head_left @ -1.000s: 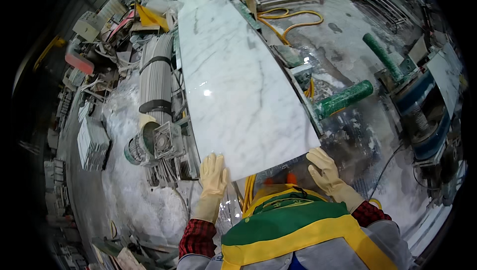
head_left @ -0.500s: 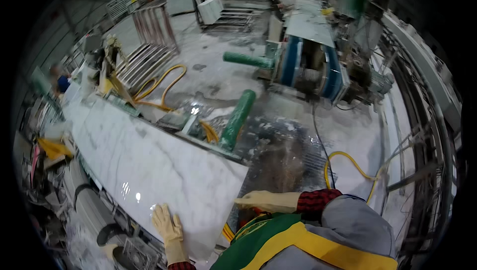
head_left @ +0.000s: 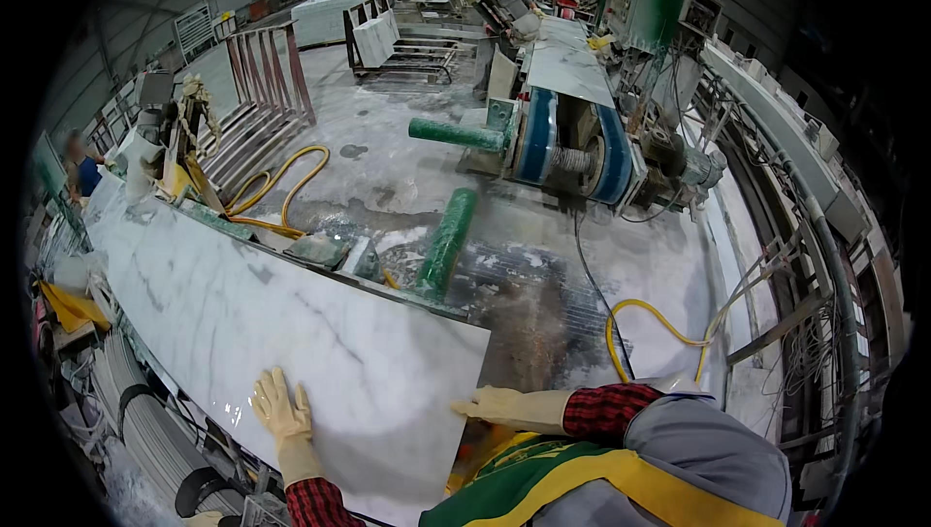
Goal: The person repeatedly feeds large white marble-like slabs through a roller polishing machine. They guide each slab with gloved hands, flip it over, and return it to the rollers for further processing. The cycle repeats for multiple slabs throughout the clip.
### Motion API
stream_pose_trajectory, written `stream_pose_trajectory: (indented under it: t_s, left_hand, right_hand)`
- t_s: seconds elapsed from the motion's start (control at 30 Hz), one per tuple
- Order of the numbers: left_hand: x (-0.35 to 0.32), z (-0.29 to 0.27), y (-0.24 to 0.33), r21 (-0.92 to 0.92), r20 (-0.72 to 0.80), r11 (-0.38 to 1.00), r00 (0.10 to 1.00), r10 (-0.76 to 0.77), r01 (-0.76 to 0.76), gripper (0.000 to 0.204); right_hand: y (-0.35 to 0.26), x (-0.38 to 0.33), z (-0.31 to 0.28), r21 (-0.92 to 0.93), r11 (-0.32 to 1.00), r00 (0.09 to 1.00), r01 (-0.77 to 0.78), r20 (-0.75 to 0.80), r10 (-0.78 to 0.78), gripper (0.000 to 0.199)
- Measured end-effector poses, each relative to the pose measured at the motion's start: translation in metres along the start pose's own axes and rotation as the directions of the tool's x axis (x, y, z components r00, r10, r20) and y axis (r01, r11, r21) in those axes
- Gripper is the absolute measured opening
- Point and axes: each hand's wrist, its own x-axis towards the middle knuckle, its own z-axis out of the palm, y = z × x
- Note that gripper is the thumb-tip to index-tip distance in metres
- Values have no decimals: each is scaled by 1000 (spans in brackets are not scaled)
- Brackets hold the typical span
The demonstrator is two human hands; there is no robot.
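A long white marble slab (head_left: 320, 343) with grey veins lies flat, running from the far left to just in front of me. My left hand (head_left: 283, 413), in a cream rubber glove, rests palm down on its wet top with the fingers spread. At the slab's right end, my gloved right hand (head_left: 493, 405) holds the edge with the fingertips bent against it. Any fingers beneath the slab are hidden. Red checked sleeves show above both gloves, and a green and yellow apron (head_left: 524, 479) covers my front.
Beyond the slab stand a green post (head_left: 449, 244) and a machine with blue wheels (head_left: 535, 136). Yellow hoses (head_left: 611, 338) lie on the wet floor. Metal racks (head_left: 267, 76) stand farther back. Grey tubing (head_left: 160, 430) runs along the slab's near side. A person (head_left: 85, 170) is at far left.
My left hand has moved leftward along the slab, away from its right end. The right hand stays at the edge, its fingers now more bent. The whole view has shifted.
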Motion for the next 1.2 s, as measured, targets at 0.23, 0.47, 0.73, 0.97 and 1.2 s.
stream_pose_trajectory:
  t_s: [0.23, 0.47, 0.73, 0.97, 1.2]
  left_hand:
    - [35, -48, -20, -82, -38, 997, 999, 2, -5, 76]
    - [95, -130, -10, -85, 418, 964, 887, -195, 252, 90]
    - [26, -208, 29, -303, 48, 924, 972, -231, 235, 79]
    - [-54, -247, 55, -393, -40, 857, 925, -378, 333, 60]
    - [-47, -232, 123, -763, -154, 631, 908, -389, 141, 37]
  right_hand:
    - [37, 31, 21, -49, 993, 987, 103, -123, -109, 85]
    - [64, 74, 50, 483, 867, 993, -118, 60, 101, 67]
    - [105, 108, 105, 941, 313, 931, 127, -4, -366, 50]
    - [21, -27, -4, 892, 453, 994, -5, 52, -93, 59]
    - [76, -19, -113, 873, 355, 923, 335, -380, 63, 56]
